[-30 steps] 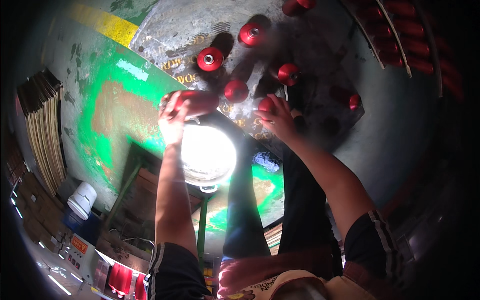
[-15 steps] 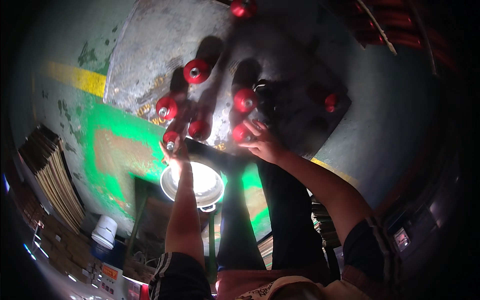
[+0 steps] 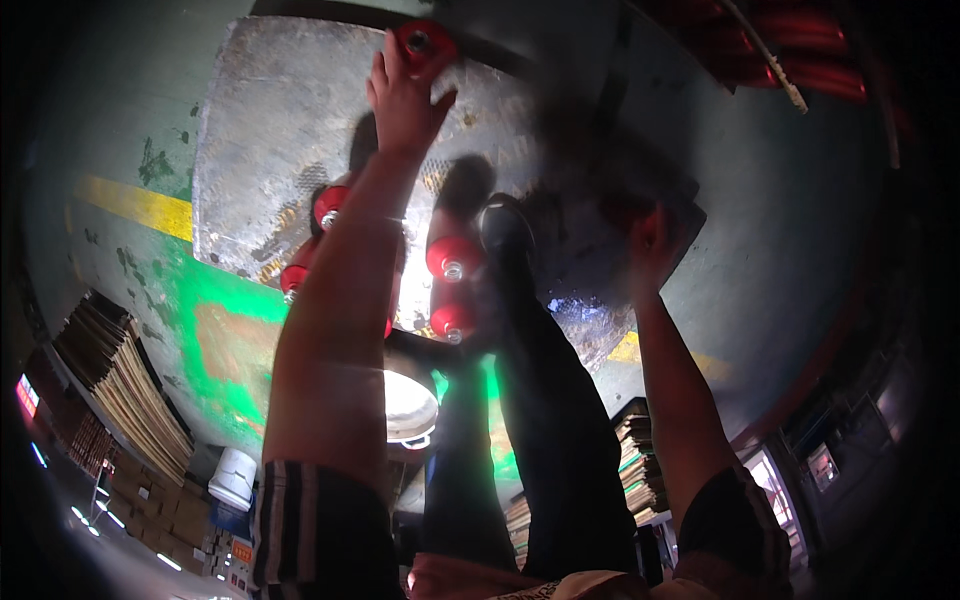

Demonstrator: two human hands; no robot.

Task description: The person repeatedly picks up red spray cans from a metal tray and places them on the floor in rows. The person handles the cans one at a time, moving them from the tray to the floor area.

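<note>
My left hand (image 3: 405,105) reaches over a grey metal plate (image 3: 255,110) to its far edge. Its fingers are spread beside a red cylinder (image 3: 420,45) with a silver neck, and the thumb stands apart. In the dark at the plate's right edge, my right hand (image 3: 650,240) is blurred against a dark red shape (image 3: 625,210); its fingers do not show clearly. More upright red cylinders stand on the near part: one (image 3: 330,207) and another (image 3: 292,280) left of my left forearm, two (image 3: 453,258) in the middle. My forearm mostly covers another (image 3: 388,326).
My dark shoe (image 3: 507,230) rests on the plate. A brightly lit round pan (image 3: 410,408) is below its near edge. Flat stacked boards (image 3: 125,385) and a white bucket (image 3: 233,478) stand at left. Red cylinders (image 3: 800,50) lie at the far right behind a bar.
My left hand has left the near left cylinder and gone to the far one. My right hand has moved from the near middle cylinder to the plate's right edge. The view has shifted.
</note>
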